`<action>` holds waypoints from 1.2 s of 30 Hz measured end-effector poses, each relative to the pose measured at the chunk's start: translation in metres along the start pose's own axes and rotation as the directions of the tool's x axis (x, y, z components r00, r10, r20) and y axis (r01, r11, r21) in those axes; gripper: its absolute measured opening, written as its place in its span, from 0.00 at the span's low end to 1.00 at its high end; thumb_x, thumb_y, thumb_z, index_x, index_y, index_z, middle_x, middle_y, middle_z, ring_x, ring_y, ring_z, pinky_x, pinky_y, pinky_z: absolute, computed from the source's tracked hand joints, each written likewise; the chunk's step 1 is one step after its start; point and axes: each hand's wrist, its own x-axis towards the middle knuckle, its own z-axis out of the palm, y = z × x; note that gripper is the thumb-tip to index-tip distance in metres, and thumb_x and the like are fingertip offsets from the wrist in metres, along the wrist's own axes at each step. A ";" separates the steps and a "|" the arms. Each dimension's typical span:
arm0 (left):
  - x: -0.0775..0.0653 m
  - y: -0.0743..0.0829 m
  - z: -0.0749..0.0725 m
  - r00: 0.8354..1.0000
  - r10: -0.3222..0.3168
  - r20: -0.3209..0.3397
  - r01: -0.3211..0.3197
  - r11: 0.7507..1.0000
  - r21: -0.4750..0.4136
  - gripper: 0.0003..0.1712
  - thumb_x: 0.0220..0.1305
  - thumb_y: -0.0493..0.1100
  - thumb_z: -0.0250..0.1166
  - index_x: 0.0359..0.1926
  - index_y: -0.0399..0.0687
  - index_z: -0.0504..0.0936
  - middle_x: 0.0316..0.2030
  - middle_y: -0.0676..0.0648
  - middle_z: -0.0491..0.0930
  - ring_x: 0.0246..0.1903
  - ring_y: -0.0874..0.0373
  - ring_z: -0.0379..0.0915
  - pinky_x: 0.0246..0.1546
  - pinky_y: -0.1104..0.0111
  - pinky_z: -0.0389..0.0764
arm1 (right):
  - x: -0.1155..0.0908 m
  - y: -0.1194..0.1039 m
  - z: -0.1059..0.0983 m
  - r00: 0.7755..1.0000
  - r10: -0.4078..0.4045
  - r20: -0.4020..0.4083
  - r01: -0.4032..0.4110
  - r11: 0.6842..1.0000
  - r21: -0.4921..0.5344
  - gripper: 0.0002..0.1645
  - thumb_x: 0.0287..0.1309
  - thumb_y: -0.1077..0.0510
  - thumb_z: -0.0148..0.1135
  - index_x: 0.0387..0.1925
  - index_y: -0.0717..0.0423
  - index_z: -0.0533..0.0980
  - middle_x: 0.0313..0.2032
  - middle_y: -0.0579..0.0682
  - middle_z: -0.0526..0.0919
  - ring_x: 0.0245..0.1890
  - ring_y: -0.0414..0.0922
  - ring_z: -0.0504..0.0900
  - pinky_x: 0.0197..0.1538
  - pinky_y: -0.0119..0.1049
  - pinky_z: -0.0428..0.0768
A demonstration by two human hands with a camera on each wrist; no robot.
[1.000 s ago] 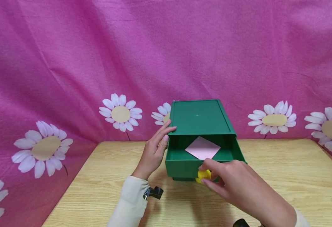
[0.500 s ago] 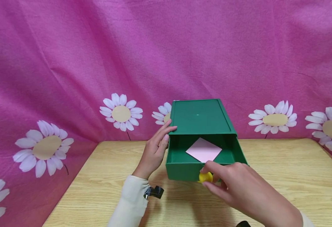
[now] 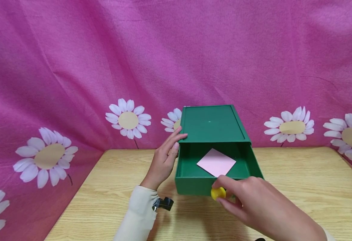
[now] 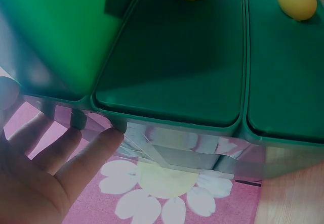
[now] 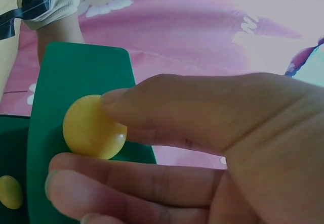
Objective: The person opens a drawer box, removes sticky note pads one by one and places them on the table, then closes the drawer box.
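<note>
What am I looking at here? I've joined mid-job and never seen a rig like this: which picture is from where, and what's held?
There is no machine: these are a person's two bare hands. The wide picture comes from a camera worn on the head, looking forward and down; the two close ones come from cameras on the left and right wrists. On a wooden table stands a green box with a drawer open and a pink square lying inside it. The right hand pinches the drawer's yellow knob. The left hand touches the box's left side with its fingers extended.
</note>
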 end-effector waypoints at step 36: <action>-0.002 -0.009 0.004 0.999 -0.037 0.000 0.037 0.999 -0.013 0.20 0.74 0.37 0.46 0.63 0.43 0.73 0.71 0.44 0.60 0.70 0.53 0.55 0.59 0.54 0.71 | -0.011 0.004 -0.012 0.982 0.086 0.166 -0.113 0.980 0.164 0.19 0.60 0.39 0.61 0.50 0.36 0.74 0.32 0.29 0.82 0.26 0.25 0.76 0.27 0.24 0.77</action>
